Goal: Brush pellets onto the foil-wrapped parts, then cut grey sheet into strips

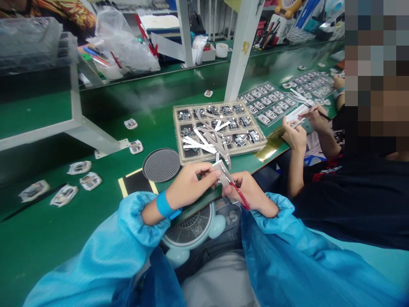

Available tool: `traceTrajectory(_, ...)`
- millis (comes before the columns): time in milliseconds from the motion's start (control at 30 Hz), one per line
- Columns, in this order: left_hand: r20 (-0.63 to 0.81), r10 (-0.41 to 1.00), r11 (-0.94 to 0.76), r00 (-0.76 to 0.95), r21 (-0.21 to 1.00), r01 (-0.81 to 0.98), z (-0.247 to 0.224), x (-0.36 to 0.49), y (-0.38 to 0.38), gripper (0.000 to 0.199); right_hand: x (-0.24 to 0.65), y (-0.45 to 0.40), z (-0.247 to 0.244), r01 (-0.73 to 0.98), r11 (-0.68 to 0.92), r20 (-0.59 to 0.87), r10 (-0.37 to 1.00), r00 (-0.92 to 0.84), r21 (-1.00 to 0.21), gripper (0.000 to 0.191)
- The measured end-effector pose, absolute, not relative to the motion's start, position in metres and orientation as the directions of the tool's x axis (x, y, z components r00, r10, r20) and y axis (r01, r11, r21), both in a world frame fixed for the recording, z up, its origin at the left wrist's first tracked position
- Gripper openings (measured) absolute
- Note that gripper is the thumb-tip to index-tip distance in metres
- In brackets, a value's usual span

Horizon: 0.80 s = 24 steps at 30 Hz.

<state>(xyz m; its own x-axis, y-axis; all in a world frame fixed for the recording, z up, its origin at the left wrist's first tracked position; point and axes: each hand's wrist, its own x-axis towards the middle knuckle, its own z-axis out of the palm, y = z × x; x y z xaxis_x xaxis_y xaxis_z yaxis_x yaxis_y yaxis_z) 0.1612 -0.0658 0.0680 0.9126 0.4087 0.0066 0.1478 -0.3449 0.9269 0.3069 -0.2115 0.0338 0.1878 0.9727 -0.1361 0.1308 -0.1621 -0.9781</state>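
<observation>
Over the bench's front edge, my left hand pinches a short, flat grey-white strip between thumb and fingers. My right hand grips a pair of scissors with red handles, whose blades point up toward the strip. How far the blades enclose it I cannot tell. Just beyond both hands is a clear plastic tray with small electronic parts in its compartments. Several loose white and grey strips lie across the tray, some overhanging its front edge.
On the green bench are a round perforated black dish, a black card with yellow edges, black tweezers and several small white-framed parts. A white post stands behind the tray. At right, a co-worker's hands work near another tray.
</observation>
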Motion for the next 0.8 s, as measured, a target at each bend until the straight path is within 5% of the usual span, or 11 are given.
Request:
traceTrajectory(400,0.019,0.408,-0.338,0.913,0.932,0.131,0.068,0.161,-0.067,0.033,0.306,-0.209,0.039,0.126,-0.221,-0.187,0.954,0.235,-0.967,0.068)
traceTrajectory(600,0.063,0.387,-0.281,0.920,0.958,0.053,0.080,0.174,-0.055,0.033,0.321,-0.193,0.056,0.221,-0.097,-0.052,0.978,0.202,-0.971,0.066)
traceTrajectory(800,0.071,0.419,-0.169,0.905,0.986,0.000,0.105,0.204,-0.024,0.028,0.350,-0.157,0.086,0.337,-0.171,-0.076,0.957,0.279,-0.926,0.064)
